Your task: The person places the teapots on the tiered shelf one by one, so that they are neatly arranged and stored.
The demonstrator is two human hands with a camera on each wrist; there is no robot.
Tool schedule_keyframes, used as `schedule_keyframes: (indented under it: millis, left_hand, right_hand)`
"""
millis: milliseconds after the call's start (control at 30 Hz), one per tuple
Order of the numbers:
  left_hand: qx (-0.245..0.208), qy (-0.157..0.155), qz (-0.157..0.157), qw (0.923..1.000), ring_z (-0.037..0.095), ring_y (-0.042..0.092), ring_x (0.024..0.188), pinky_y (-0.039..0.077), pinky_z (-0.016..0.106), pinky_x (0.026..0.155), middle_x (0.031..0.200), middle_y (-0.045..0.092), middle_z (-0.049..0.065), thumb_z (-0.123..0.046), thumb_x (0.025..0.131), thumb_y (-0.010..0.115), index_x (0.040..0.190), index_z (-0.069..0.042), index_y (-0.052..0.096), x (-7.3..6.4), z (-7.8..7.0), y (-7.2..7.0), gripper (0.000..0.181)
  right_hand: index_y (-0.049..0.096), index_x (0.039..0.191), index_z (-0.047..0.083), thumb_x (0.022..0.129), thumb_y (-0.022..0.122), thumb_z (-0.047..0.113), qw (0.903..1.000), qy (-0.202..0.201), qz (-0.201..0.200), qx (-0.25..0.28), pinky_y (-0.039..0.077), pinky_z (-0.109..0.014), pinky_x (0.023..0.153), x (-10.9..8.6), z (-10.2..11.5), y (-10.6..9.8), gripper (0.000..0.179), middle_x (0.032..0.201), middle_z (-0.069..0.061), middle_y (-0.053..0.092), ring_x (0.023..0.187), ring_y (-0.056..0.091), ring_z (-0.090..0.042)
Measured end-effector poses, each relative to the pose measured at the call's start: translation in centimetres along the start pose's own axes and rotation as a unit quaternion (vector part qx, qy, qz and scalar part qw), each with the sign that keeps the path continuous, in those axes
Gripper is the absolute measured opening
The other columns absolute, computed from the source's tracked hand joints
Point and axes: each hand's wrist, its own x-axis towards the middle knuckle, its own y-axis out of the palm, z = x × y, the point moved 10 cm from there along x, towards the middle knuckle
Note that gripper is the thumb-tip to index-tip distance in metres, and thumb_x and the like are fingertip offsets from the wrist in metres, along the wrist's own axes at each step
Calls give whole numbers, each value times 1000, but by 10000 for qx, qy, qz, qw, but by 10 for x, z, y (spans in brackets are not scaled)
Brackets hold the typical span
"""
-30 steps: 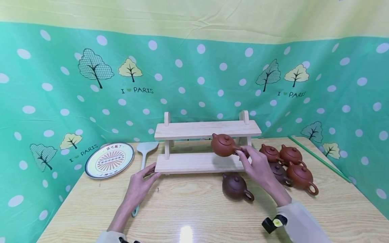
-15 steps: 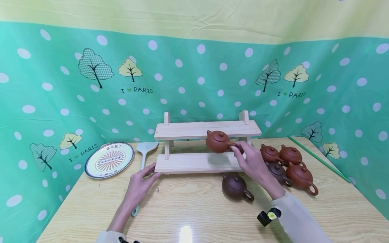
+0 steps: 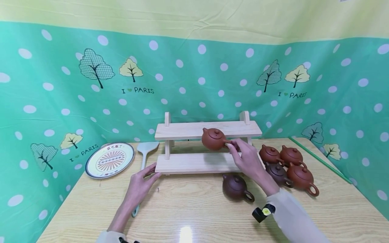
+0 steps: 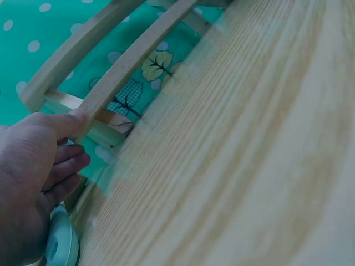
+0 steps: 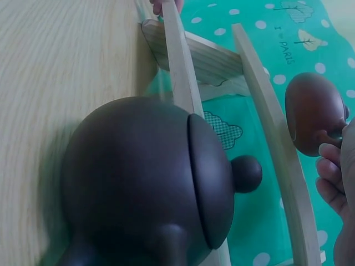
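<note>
My right hand (image 3: 247, 158) pinches the handle of a reddish-brown clay teapot (image 3: 213, 139), holding it up in front of the upper board of a two-tier wooden shelf (image 3: 194, 163). In the right wrist view this teapot (image 5: 316, 111) hangs beside the upper board, spout pointing left in the head view. My left hand (image 3: 140, 185) grips the left end of the lower board; its thumb lies on the board's end in the left wrist view, with the other fingers curled below. A dark brown teapot (image 3: 235, 187) stands on the table in front of the shelf, large in the right wrist view.
Several more teapots, reddish (image 3: 301, 177) and dark (image 3: 276, 172), stand grouped right of the shelf. A green stick (image 3: 323, 160) lies along the right table edge. On the left are a patterned plate (image 3: 94, 165) and a pale green spatula (image 3: 143, 162), partly behind my left hand.
My right hand has carried the reddish-brown teapot left and slightly upward, toward the upper board. My left hand has stayed at the shelf's left end.
</note>
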Motion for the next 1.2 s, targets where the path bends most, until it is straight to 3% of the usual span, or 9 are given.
schedule_keyframes:
  millis: [300,767,1200]
  left_hand:
    - [-8,3,-20,10000,35,68,115,54,49,101,122,72,18,-21,95,78,139,2,63,0,-1,0,52]
    - [37,-23,10,10000,35,67,116,53,49,102,123,72,18,-25,96,77,140,1,62,-1,0,-1,53]
    - [33,22,-21,10000,34,68,115,53,48,101,122,72,17,-23,96,78,139,0,63,-1,0,-1,51]
  right_hand:
    - [65,96,-1,91,73,-9,9995,-252,-198,19,48,-27,50,8,4,6,11,77,-6,60,64,57,-14]
    - [66,99,-3,95,72,-4,9997,-89,-108,176,44,-26,52,22,5,18,8,78,-7,61,65,54,-16]
    - [65,98,-3,97,71,-2,9995,15,-203,230,50,-30,52,34,2,30,5,78,-9,64,65,59,-18]
